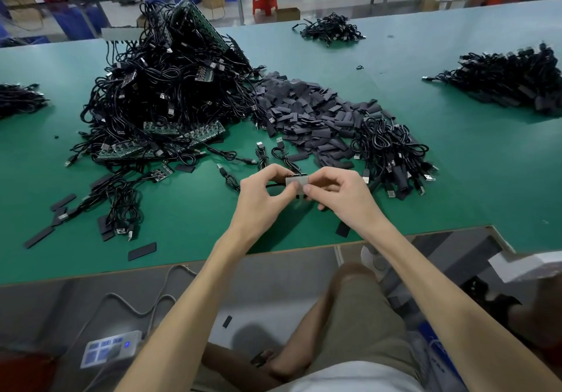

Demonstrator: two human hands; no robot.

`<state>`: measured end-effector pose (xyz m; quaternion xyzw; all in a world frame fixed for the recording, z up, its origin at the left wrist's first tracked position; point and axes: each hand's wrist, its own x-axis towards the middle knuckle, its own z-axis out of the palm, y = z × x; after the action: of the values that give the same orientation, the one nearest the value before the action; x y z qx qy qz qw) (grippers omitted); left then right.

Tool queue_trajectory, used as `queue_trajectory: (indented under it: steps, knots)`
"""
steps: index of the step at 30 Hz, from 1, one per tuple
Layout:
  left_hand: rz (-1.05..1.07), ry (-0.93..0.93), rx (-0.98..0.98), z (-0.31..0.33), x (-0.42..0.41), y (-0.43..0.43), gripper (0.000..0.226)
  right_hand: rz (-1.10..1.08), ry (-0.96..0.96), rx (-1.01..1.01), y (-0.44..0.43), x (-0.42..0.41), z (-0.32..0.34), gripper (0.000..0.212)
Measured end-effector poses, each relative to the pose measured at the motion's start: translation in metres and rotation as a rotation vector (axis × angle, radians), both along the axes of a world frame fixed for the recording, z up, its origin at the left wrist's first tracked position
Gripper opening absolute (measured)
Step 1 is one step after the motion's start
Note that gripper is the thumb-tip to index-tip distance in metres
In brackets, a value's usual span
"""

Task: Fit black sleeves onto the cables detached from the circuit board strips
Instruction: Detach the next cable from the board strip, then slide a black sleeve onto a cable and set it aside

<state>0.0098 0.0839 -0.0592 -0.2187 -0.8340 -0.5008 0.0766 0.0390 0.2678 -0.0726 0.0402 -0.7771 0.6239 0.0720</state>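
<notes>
Looking down in the head view, two bare arms reach over the near edge of the green table point(456, 178); the left hand point(263, 192) and the right hand point(342, 191) meet just above the tabletop, near that edge. Between them sits a small board piece point(297, 181), its grey face up and a row of dark pins along its far side; the left hand pinches its left end with thumb and curled fingers; the right hand pinches its right end likewise. A black cable point(273, 185) shows in the gap under the left hand's fingers; whether it joins the piece cannot be told.

Beyond the hands, to the left, rises a large heap of cables point(158, 93) with green circuit board strips point(182, 131) tangled in it; just right of the heap lies a spread of black sleeves point(304, 108); a smaller cable bundle point(392, 151) with USB plugs touches the spread's right side. A few loose cables point(282, 154) lie just beyond the hands; single sleeves lie near the front edge, one flat sleeve point(142, 251) to the left, another point(342, 229) under the right wrist. More cable piles sit well apart: a far pile point(331, 29) and a right pile point(511, 78). On the floor lie a grey control box point(111, 348) and a dropped sleeve point(227, 321).
</notes>
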Motion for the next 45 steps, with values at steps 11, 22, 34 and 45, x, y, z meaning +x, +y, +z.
queue_trajectory:
  steps: [11,22,34,45]
  knots:
    - [0.000,-0.097,-0.034,-0.007,-0.004,0.000,0.025,-0.034,0.002,0.243,-0.002,0.000,0.001,0.012]
    - [0.108,-0.066,0.049,-0.007,-0.004,0.002,0.012,-0.061,0.028,0.184,-0.006,0.003,0.004,0.011]
    - [0.384,0.221,-0.315,-0.008,0.006,0.004,0.033,-0.138,0.116,-0.436,0.011,-0.002,0.003,0.011]
    - [-0.136,0.379,-0.584,-0.012,0.010,0.024,0.036,-0.172,0.067,-0.498,0.007,0.000,0.007,0.009]
